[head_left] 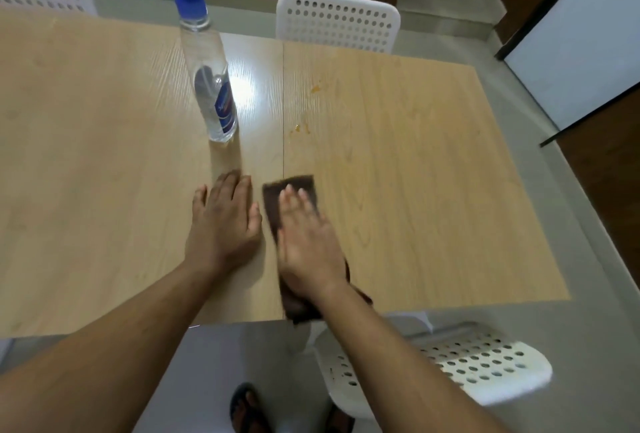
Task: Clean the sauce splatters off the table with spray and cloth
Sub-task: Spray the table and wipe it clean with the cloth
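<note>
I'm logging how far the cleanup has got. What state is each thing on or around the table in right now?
spray bottle: upright on the table, untouched, nearly empty
brown cloth: flat on the table, pressed under the right hand
right hand: open, palm down on the cloth
left hand: open, flat on bare table
sauce splatters: still on the table, beyond the cloth
table: not yet clean
</note>
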